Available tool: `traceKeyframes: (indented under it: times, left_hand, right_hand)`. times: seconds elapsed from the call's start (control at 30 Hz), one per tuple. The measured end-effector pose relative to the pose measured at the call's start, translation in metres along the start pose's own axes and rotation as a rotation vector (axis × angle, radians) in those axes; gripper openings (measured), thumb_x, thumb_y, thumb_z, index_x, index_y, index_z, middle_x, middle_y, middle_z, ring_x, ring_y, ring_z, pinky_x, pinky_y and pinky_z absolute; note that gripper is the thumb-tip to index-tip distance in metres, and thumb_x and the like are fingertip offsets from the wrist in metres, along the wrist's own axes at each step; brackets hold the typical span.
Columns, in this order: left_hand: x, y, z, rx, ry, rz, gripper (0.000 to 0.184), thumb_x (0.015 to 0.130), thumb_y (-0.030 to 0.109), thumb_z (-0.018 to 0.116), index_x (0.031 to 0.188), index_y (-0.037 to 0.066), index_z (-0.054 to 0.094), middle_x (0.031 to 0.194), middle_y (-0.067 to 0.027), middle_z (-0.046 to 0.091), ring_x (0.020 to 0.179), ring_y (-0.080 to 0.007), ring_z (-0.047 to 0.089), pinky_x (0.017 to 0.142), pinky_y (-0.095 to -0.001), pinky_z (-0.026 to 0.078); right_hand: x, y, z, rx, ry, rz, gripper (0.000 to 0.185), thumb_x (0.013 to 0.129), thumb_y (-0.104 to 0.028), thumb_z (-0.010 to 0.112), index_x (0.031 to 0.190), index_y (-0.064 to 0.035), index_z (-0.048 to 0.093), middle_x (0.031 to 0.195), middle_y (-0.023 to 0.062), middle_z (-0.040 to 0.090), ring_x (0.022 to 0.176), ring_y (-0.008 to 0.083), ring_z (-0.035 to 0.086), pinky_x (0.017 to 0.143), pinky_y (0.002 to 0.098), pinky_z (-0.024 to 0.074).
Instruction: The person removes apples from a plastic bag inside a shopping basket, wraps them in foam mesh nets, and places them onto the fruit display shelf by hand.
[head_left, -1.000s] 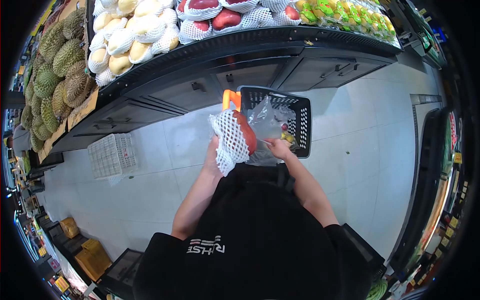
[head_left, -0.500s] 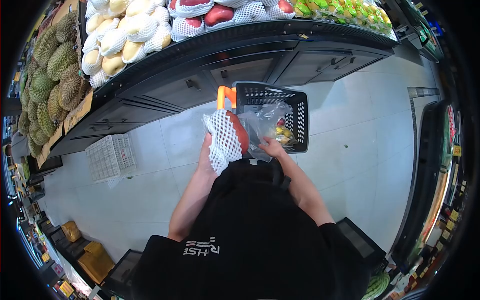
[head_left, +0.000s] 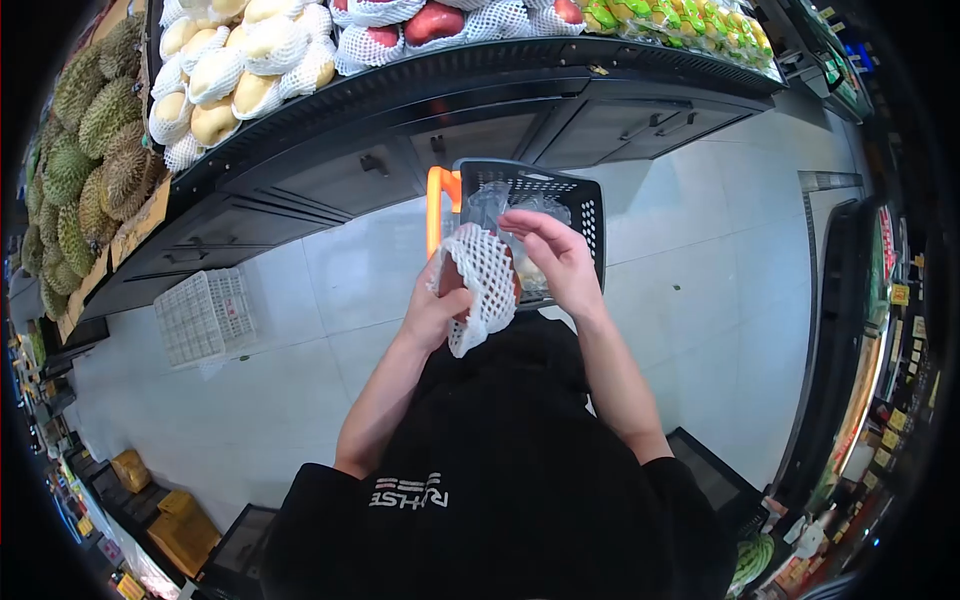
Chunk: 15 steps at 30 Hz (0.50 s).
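Observation:
My left hand (head_left: 435,305) is wrapped round a red fruit in a white foam net (head_left: 485,280), with the thumb on the near side. Just right of the fruit is my right hand (head_left: 560,262), its thumb and fingers apart and nothing visible between them. Beyond both hands stands a black shopping basket (head_left: 590,215) with an orange handle (head_left: 434,205). A clear plastic bag (head_left: 487,203) lies in the basket; its contents are mostly hidden behind my right hand.
A fruit stand holds pale fruits in foam nets (head_left: 215,75), red fruits (head_left: 433,22), green-and-yellow packs (head_left: 680,22) and durians (head_left: 108,118). On the floor at left is a white crate (head_left: 205,315). Cardboard boxes (head_left: 183,530) sit lower left.
My right hand has let go of the plastic bag and risen beside the fruit, its fingers spread. My left hand has turned the netted fruit and moved it slightly right.

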<state>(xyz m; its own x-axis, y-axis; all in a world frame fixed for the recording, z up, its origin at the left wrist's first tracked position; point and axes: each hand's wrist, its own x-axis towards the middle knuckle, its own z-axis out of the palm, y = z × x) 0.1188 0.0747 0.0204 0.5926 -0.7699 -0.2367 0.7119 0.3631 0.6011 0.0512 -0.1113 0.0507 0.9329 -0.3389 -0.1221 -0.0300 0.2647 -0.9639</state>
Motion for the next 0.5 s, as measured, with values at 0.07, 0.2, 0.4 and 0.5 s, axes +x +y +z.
traceKeyframes:
  times: [0.07,0.2,0.4,0.5]
  left_hand:
    - [0.003,0.004,0.008,0.282,-0.062,0.2,0.096,0.069,0.019,0.085,0.146,0.0,0.031,0.131,-0.0124,0.056,0.119,-0.0206,0.056,0.103,-0.0353,0.044]
    - [0.001,0.002,0.005,0.453,-0.028,0.272,0.114,0.058,0.013,0.092,0.15,0.0,0.025,0.133,-0.013,0.055,0.122,-0.0207,0.053,0.105,-0.0352,0.04]
    - [-0.001,0.004,-0.012,0.701,-0.017,0.366,0.126,0.05,0.016,0.096,0.15,-0.001,0.022,0.135,-0.0144,0.049,0.123,-0.0233,0.05,0.106,-0.0373,0.039]
    - [-0.002,0.005,-0.015,0.668,-0.065,0.395,0.13,0.048,0.019,0.097,0.151,-0.001,0.021,0.137,-0.0155,0.046,0.124,-0.0249,0.05,0.106,-0.038,0.038]
  right_hand:
    - [-0.005,-0.02,0.011,-0.267,-0.06,0.002,0.03,0.092,-0.006,0.062,0.121,0.0017,0.062,0.119,0.013,0.064,0.113,0.0186,0.059,0.101,0.033,0.0439]
    - [-0.015,-0.025,0.019,-0.244,0.004,-0.068,0.019,0.088,0.0,0.065,0.106,0.0042,0.069,0.119,0.0153,0.065,0.11,0.0204,0.061,0.097,0.033,0.0471]
    - [-0.02,-0.025,0.034,-0.065,0.034,-0.041,0.012,0.089,-0.003,0.066,0.098,0.0045,0.067,0.113,0.0168,0.066,0.106,0.016,0.062,0.093,0.0297,0.0482]
    - [-0.018,-0.028,0.035,0.061,0.079,0.07,0.01,0.093,-0.003,0.06,0.099,0.0053,0.063,0.111,0.0156,0.067,0.099,0.0122,0.063,0.089,0.0267,0.0499]
